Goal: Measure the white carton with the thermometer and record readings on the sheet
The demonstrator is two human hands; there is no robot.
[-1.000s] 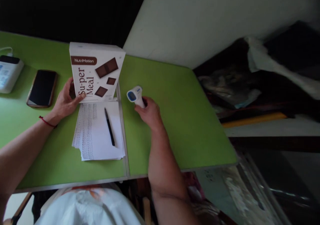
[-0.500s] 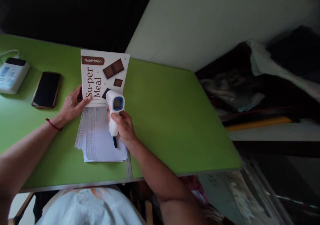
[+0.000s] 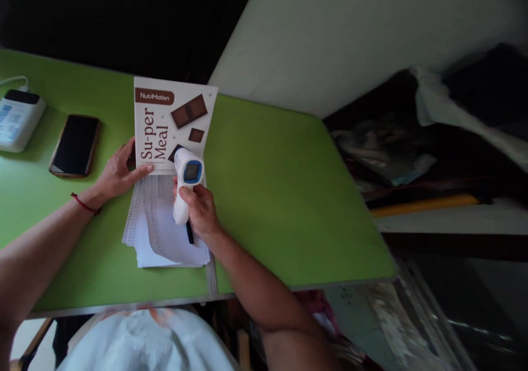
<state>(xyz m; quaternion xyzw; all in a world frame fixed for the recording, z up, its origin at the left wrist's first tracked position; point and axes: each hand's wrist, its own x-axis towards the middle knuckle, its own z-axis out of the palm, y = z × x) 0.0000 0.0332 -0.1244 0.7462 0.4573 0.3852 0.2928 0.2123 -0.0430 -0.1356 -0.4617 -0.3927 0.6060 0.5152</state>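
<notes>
In the head view, the white infrared thermometer (image 3: 180, 167) stood just left of the middle of the frame, raised in the right hand (image 3: 200, 208). That hand was wrapped closed around the grip, its thumb across the near side just below the blue-rimmed screen. The handle's long axis ran nearly up and down the frame, the butt toward the bottom edge and the top leaning slightly right. The screen faced the wearer, while the head ran back toward the upper left, its far end against the lower right of the snack box (image 3: 165, 123) as seen; whether the two touched could not be told.

The box, marked "NutriMotion Su-per Meal", was left of center, its front toward the wearer and its longer axis running up the frame. The brand name read across the top left; the large lettering ran upward. The left hand (image 3: 119, 173) held its lower left corner, half open, with the thumb over the front and some fingers hidden behind.

Below the box, in the lower left of the frame, lay printed papers (image 3: 165, 250), with the end of a black pen (image 3: 190, 233) showing below the thermometer. A smartphone (image 3: 75, 145) lay at the left on the green counter (image 3: 289, 195), and a white power bank (image 3: 20, 120) with a cable (image 3: 16, 77) sat at the left edge.
</notes>
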